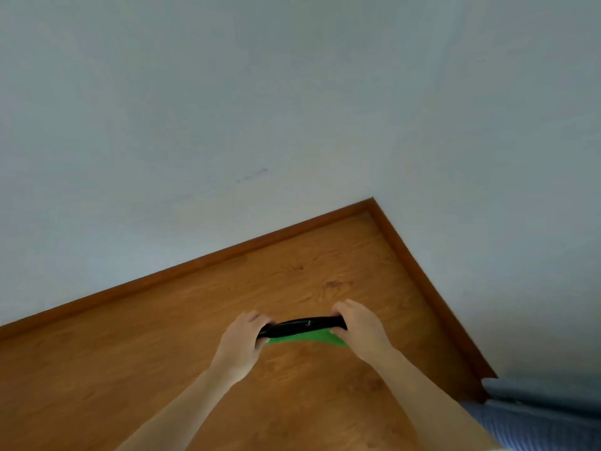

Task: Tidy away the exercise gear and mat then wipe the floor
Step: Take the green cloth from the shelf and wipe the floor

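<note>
Two bare hands meet over a wooden floor (182, 346), each clenched round one end of a short black bar (300, 325). Left hand (242, 340): fingers curled over the bar's left end, knuckles uppermost, forearm running down toward 7 o'clock. Right hand (357, 327): fingers wrapped over the bar's right end, forearm running down toward 5 o'clock. The bar lies nearly level between the two fists, its right end a little higher, and carries a small pale mark near its middle; what kind of exercise gear it is cannot be told from this angle. Green material (309, 337) shows directly beneath the bar, at its 6 o'clock side, touching it and partly hidden by the right hand; whether it is joined to the bar or merely held with it cannot be told. Bar and green material sit slightly right of centre and low in the view, held above the floor near a corner of the room. Brown skirting board (201, 260) edges the floor and turns the corner at 12 o'clock from the hands, below pale grey-blue walls (227, 92). Blue ribbed fabric (546, 428) fills the far 4 o'clock corner.
</note>
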`<control>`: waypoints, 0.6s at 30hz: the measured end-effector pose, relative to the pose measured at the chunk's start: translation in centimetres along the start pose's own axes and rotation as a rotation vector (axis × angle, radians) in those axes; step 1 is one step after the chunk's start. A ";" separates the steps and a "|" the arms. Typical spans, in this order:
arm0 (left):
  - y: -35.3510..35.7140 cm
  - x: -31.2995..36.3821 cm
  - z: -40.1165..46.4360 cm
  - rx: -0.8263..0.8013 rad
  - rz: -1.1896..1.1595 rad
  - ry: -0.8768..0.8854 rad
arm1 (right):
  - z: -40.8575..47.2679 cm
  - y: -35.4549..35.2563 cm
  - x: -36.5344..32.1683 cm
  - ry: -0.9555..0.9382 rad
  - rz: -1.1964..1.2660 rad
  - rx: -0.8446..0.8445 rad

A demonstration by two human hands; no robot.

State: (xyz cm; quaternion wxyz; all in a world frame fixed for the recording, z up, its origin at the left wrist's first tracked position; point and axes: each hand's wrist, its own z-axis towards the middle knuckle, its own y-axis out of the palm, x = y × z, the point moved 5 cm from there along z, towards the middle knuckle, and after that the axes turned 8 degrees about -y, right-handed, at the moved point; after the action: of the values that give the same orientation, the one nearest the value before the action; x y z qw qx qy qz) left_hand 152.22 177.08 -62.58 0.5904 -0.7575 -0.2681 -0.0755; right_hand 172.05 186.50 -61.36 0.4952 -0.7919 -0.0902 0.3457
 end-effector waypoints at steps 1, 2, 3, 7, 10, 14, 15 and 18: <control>2.0 -0.9 1.0 0.020 0.030 0.004 | 0.9 2.1 1.1 0.000 -0.040 0.001; 3.9 -1.8 1.9 0.041 0.060 0.013 | 1.7 4.2 2.1 0.002 -0.082 0.008; 5.8 -2.7 2.9 0.059 0.080 0.029 | 2.5 6.1 3.0 0.009 -0.118 0.023; 12.9 -5.6 7.1 0.170 0.172 0.170 | 6.1 12.5 7.0 0.078 -0.181 0.133; 16.2 -7.2 10.5 0.304 0.256 0.246 | 8.9 15.9 9.7 0.042 -0.270 0.259; 20.6 -10.1 13.3 0.393 0.280 0.314 | 11.1 20.6 12.2 -0.145 -0.361 0.338; 22.1 -11.1 13.5 0.371 0.312 0.329 | 11.4 22.2 12.7 -0.172 -0.393 0.323; 27.0 -14.7 13.3 0.288 0.413 0.315 | 11.6 28.1 14.0 -0.145 -0.407 0.185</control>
State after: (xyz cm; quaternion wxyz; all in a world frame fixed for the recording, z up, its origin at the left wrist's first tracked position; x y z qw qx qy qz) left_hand 150.50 180.55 -95.84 0.7291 -0.6833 -0.0216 -0.0314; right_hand 169.44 187.81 -94.66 0.6173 -0.6819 -0.2513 0.3012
